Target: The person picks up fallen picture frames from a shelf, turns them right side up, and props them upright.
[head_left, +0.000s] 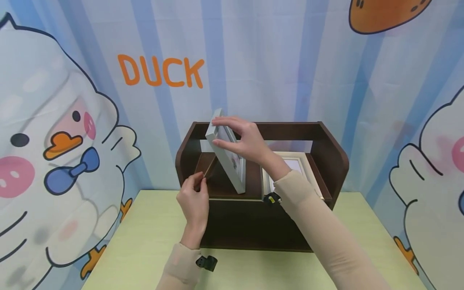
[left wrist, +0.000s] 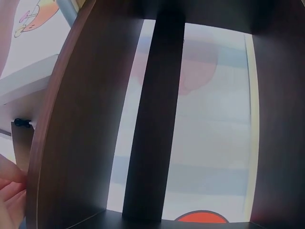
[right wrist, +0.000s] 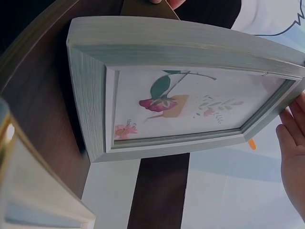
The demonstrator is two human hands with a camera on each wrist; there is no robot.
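A pale grey picture frame (head_left: 226, 161) with a pressed-flower print (right wrist: 164, 102) stands tilted on the dark brown wooden shelf (head_left: 253, 223). My right hand (head_left: 244, 139) grips its upper edge between thumb and fingers; in the right wrist view that hand (right wrist: 293, 148) shows at the frame's far end. Behind the frame, at the shelf's left side, my left hand (head_left: 194, 197) pinches the frame's thin brown back stand (head_left: 210, 166). The left wrist view catches the left fingers (left wrist: 12, 191) at the stand (left wrist: 21, 148), mostly hidden by the shelf's side panel.
A cream picture frame (head_left: 301, 161) lies leaning on the shelf's right half. Raised side panels (head_left: 331, 161) and a back rail (head_left: 286, 131) bound the shelf. It stands on a pale yellow-green table (head_left: 119, 245) before a duck-print curtain (head_left: 261, 60).
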